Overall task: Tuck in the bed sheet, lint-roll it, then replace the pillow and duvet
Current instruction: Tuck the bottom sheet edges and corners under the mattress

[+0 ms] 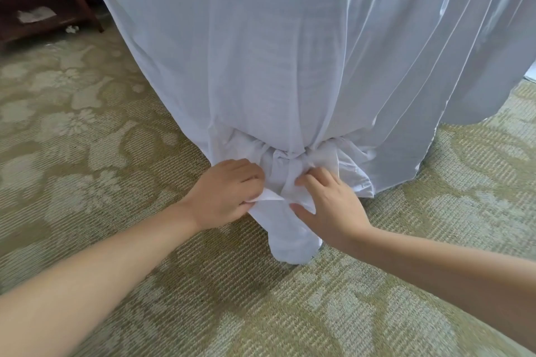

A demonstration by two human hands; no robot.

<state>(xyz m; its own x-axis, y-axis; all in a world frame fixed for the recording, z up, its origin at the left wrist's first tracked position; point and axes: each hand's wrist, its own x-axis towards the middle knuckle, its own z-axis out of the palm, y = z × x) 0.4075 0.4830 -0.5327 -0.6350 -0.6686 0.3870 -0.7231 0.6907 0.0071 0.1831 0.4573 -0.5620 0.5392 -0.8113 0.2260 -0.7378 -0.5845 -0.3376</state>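
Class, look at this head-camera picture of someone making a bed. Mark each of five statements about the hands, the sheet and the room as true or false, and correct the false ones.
1. The white sheet is gathered into a knot low at the bed's corner. True.
2. The left hand hangs idle, away from the fabric. False: it pinches a fold of the sheet beside the knot.
3. The right hand touches the bunched sheet below the knot. True.
4. The floor is bare wood. False: it is a green carpet with a pale floral pattern.
5. A lint roller lies on the carpet by the hands. False: none is in view.
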